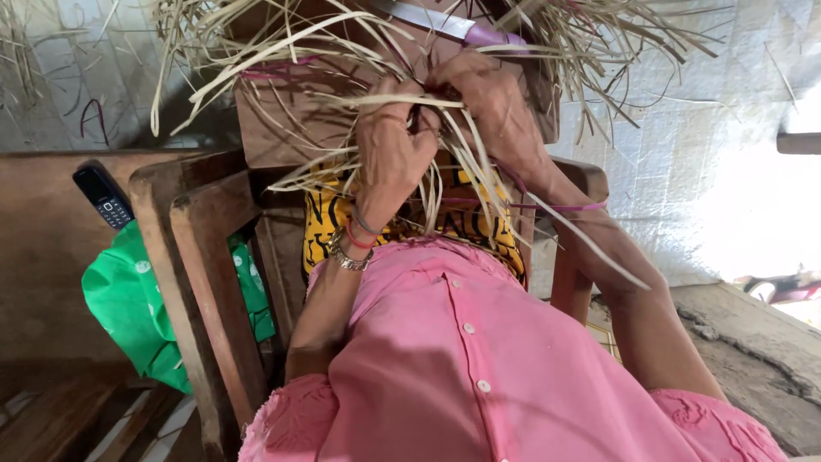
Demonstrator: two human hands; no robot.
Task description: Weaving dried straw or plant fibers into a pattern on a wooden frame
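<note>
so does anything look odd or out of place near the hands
A knife with a purple handle lies on the wooden board right above both hands, half buried in loose straw strips. A mobile phone sits close to the edge of the wooden bench.

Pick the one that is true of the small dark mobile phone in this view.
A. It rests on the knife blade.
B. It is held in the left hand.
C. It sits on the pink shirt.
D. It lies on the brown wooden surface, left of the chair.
D: the small dark mobile phone lies on the brown wooden surface, above the green plastic bag, away from both hands.
</note>
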